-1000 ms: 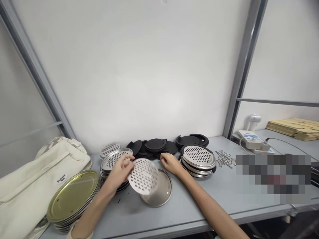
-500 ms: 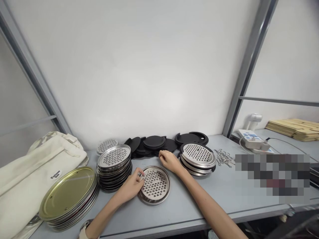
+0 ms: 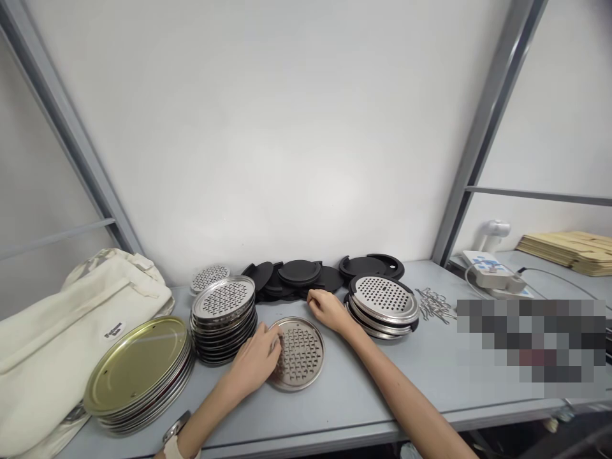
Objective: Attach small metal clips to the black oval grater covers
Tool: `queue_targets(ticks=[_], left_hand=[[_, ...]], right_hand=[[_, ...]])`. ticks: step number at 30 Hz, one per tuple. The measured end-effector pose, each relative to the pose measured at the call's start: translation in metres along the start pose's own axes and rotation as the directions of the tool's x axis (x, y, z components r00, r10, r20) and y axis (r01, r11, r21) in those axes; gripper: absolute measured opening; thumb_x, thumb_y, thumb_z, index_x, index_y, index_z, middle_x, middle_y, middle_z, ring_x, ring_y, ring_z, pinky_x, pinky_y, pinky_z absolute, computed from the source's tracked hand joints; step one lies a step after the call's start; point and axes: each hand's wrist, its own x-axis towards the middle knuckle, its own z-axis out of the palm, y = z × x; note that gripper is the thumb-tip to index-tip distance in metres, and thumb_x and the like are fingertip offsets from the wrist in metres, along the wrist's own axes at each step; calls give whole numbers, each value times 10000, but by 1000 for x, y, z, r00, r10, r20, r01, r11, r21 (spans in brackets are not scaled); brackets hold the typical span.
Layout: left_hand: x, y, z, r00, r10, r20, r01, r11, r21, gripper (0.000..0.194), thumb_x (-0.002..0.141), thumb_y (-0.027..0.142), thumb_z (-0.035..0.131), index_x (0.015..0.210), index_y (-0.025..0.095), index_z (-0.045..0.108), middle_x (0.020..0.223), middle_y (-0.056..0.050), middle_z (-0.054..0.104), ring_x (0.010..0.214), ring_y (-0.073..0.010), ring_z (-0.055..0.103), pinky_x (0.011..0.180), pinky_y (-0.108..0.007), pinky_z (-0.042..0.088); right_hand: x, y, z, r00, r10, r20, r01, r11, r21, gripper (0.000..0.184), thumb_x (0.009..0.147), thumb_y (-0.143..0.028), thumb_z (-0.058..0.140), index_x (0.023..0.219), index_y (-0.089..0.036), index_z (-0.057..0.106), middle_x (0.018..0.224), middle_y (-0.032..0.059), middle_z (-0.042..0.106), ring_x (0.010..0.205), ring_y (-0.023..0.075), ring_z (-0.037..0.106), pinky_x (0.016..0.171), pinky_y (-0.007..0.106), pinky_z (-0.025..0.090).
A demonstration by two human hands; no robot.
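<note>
A gold-topped stack stands near the front edge of the table, at left. The left hand bends its fingers over the left rim of the perforated disc, which lies flat between front and back edges; grip undetermined. The right hand, fingers curled inward, contents unseen, is nearer the back edge.

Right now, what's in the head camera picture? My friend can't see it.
A person's left hand is at the edge of a round metal plate with holes, on a grey table; the right hand is just beyond it. Stacked plates stand either side, black discs behind.
</note>
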Motion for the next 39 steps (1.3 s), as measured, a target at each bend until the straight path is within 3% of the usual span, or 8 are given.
queue_targets(ticks=[9,13,17,20,26,33,39], left_hand=[[8,-14,10,972,102,-212,-139,977,-164,246,892,157,302,922,200,542,942,-62,554,844,-196,582,793,-317,432],[12,-17,11,958,152,-242,-212,946,-244,253,876,118,294,878,195,535,875,-49,549,846,-189,567,784,-314,433],[12,-18,9,944,171,-283,-253,924,-287,271,844,77,310,880,194,552,874,-40,560,848,-179,567,781,-303,434],[12,-18,5,940,120,-319,-230,914,-334,279,844,78,307,885,192,558,864,-35,570,832,-176,574,775,-304,447],[11,-21,6,947,114,-300,-210,926,-312,265,849,96,308,903,195,549,888,-48,567,873,-191,575,816,-334,462],[14,-30,17,944,143,-297,-227,935,-273,375,811,35,327,1060,195,556,1251,-85,515,1231,-204,453,1067,-394,343],[12,-24,15,958,151,-245,-225,924,-311,375,814,47,322,1063,206,554,1103,-77,594,1110,-205,536,988,-382,413]], right_hand=[[1,-8,0,999,-16,42,11,993,121,178,833,-78,413,795,-183,553,721,-3,591,644,127,537,614,219,380],[-2,-25,3,995,-63,83,47,982,183,68,851,-241,555,903,-197,557,831,8,599,793,151,562,731,240,440],[-7,-37,6,965,-130,229,74,969,238,567,685,-470,745,1132,-215,507,1071,60,547,1024,226,492,892,343,430],[-9,-39,7,925,-168,341,87,967,241,752,591,-477,802,1211,-213,468,1153,76,503,1106,259,444,966,392,386],[-7,-40,1,920,-154,362,75,972,224,665,630,-458,784,1175,-209,496,1112,69,507,1084,250,459,952,379,392],[-8,-40,4,935,-137,328,82,981,176,689,649,-466,772,1207,-202,468,1132,86,497,1088,261,451,963,395,383],[-10,-38,11,946,-131,296,93,986,140,724,651,-554,738,1221,-206,460,1127,90,480,1086,273,442,960,411,383]])
